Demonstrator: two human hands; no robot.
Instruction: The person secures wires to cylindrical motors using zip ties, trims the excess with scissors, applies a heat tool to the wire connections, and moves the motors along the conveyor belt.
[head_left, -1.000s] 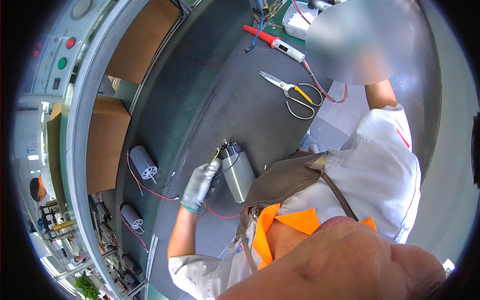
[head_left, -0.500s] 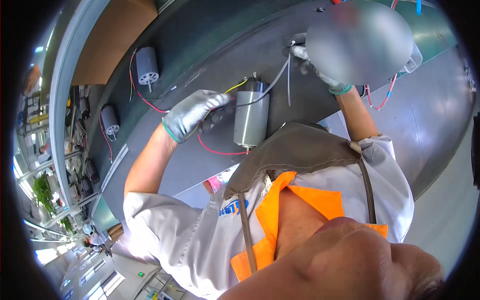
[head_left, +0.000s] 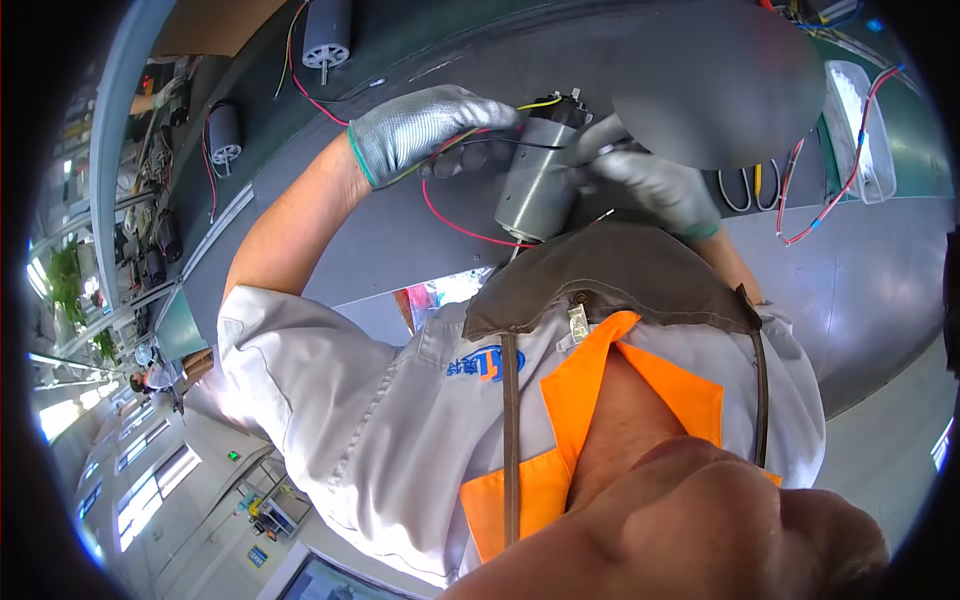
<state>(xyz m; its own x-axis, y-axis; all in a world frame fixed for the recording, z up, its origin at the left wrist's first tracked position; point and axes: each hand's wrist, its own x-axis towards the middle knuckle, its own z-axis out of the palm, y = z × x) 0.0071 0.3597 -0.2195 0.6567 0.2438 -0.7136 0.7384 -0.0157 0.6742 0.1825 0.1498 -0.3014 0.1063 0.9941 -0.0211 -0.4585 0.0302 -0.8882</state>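
Observation:
My left hand [head_left: 425, 130], in a grey-white glove, is closed around the motor's thin leads. A yellow lead [head_left: 540, 103] and a black wire [head_left: 540, 146] run from it, and a red lead [head_left: 455, 222] loops below. The grey cylindrical motor [head_left: 532, 195] lies tilted between my hands, terminals away from me, shaft towards my apron. At the motor's right side, my gloved right hand [head_left: 655, 185] has its fingers drawn together where the black wire reaches them. Motion smears these fingertips. A thin wire tip [head_left: 606, 214] pokes out below that hand.
Two more grey motors, one at the upper left [head_left: 326, 35] and one further left [head_left: 224, 135], lie on the dark bench with their leads. To the right are a clear plastic tray [head_left: 860, 135] and a red wire loop [head_left: 795, 235]. A blurred oval hides part of the bench.
My right hand has come down and left from the upper right to the motor, bringing the wire's end along. The motor and my left hand appear further right and higher; the view has shifted.

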